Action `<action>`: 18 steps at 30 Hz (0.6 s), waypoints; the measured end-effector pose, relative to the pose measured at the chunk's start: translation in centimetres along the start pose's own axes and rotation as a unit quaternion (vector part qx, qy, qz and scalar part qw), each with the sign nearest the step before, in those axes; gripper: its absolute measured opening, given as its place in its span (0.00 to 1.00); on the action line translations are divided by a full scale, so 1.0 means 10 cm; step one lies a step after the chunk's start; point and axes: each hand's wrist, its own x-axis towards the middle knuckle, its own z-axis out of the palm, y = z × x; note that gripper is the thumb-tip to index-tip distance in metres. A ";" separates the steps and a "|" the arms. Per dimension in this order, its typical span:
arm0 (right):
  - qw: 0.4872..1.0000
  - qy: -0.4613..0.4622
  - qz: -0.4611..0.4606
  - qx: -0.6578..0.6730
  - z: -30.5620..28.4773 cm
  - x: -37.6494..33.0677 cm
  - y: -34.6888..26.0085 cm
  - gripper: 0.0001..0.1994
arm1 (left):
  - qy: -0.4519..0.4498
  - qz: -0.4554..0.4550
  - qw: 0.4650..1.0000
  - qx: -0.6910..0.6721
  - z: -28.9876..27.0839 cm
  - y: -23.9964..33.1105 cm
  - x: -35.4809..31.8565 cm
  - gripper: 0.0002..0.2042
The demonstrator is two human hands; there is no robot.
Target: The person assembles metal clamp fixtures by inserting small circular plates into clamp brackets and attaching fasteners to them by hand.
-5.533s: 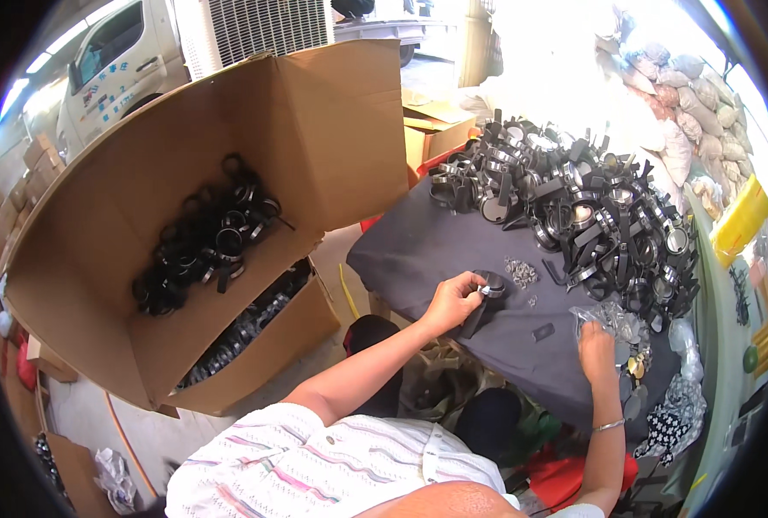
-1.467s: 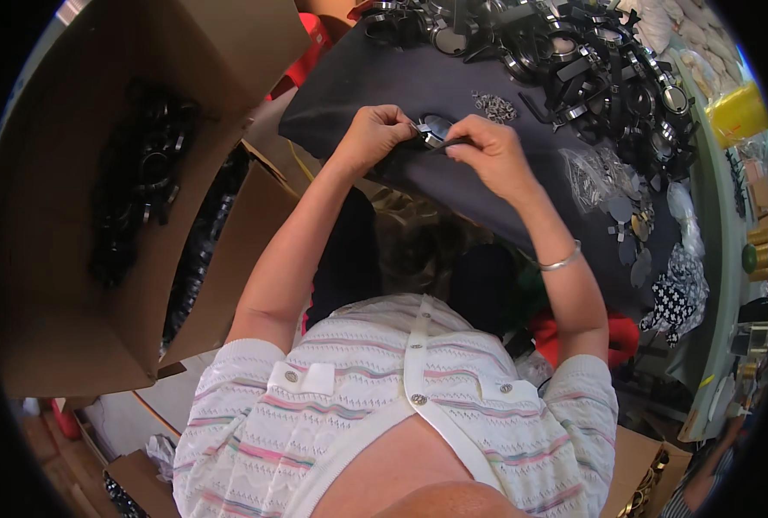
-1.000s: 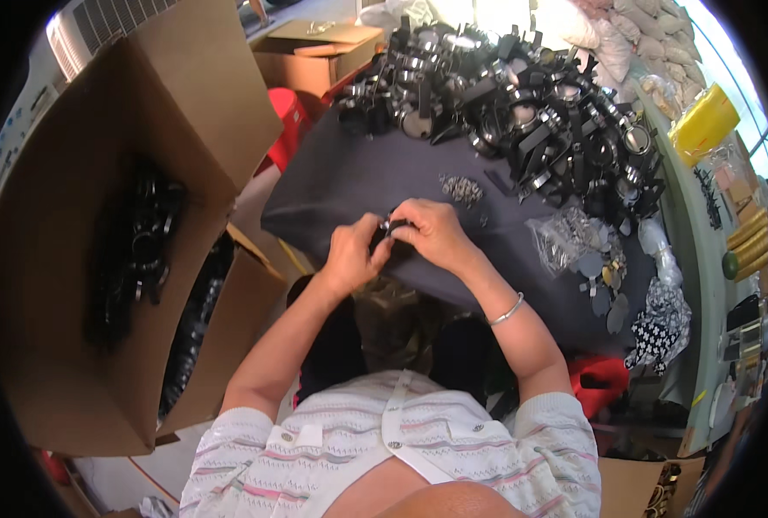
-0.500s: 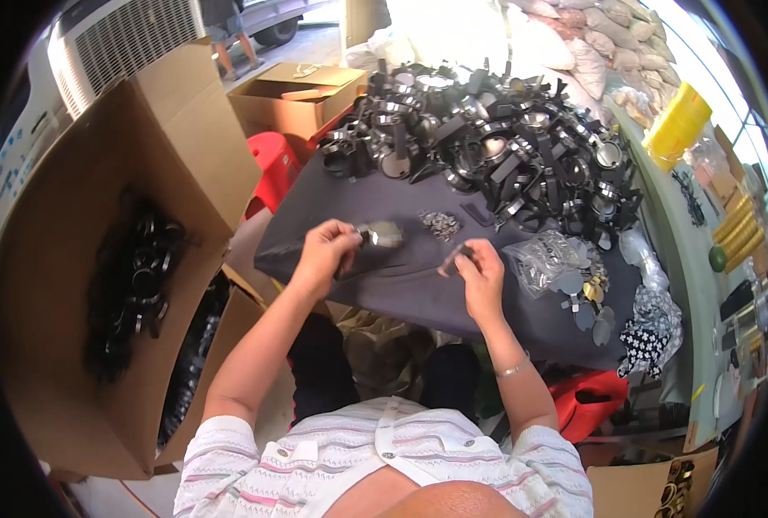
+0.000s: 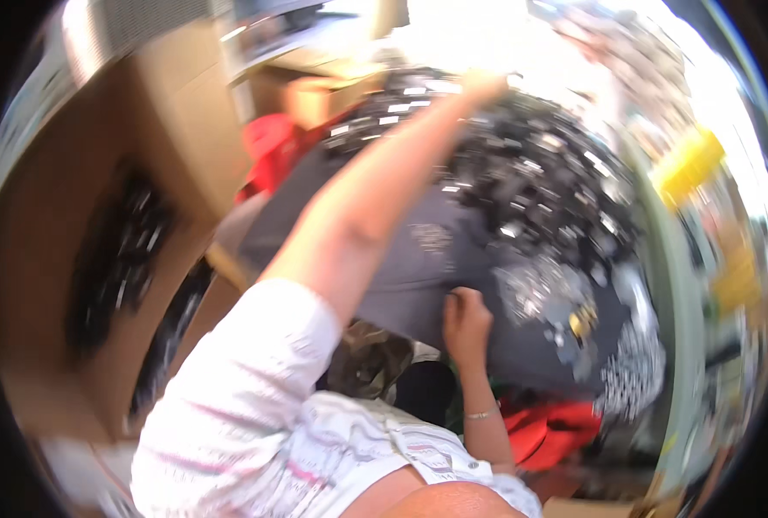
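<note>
My left arm stretches far across the table, and my left hand [image 5: 486, 85] is at the back of a big heap of watches with black straps [image 5: 544, 164]. That hand is smeared by motion and bright light, so its fingers do not show. By the table's near edge, my right hand [image 5: 468, 321] is closed, its fingers curled; whatever it may hold is hidden. Between the heap and my right hand lies a small pile of tiny metal parts [image 5: 431, 237]. Right of my right hand is a clear plastic bag [image 5: 535, 289], with silver and gold discs [image 5: 579, 325] beside it.
A dark cloth covers the table [image 5: 272, 229]. At the left stands a large open cardboard box [image 5: 47, 259] holding black-strapped watches. A red stool [image 5: 272, 147] is by the table's far left corner. A patterned cloth bundle [image 5: 634, 371] and a red bag [image 5: 552, 432] are at the right.
My left hand has swung from the near left up to the back of the heap; the watch it held no longer shows. My right hand has drawn nearer to me. The view has shifted and blurred.
</note>
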 end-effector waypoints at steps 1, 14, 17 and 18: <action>0.994 -0.003 0.088 -0.059 -0.14 -0.04 0.15 0.06 | -0.021 -0.058 0.998 0.033 0.05 0.76 -0.12 0.20; 0.998 0.025 0.049 0.008 -0.14 -0.12 0.38 0.10 | 0.419 -0.391 0.818 0.051 -0.09 -0.58 -5.28 0.10; 0.999 0.026 0.027 -0.037 -0.17 -0.13 0.42 0.10 | 0.316 -0.563 0.744 0.173 -0.28 -0.98 -6.18 0.13; 0.998 0.036 0.027 -0.040 -0.16 -0.14 0.40 0.10 | 0.314 -0.562 0.746 0.170 -0.31 -1.01 -6.33 0.13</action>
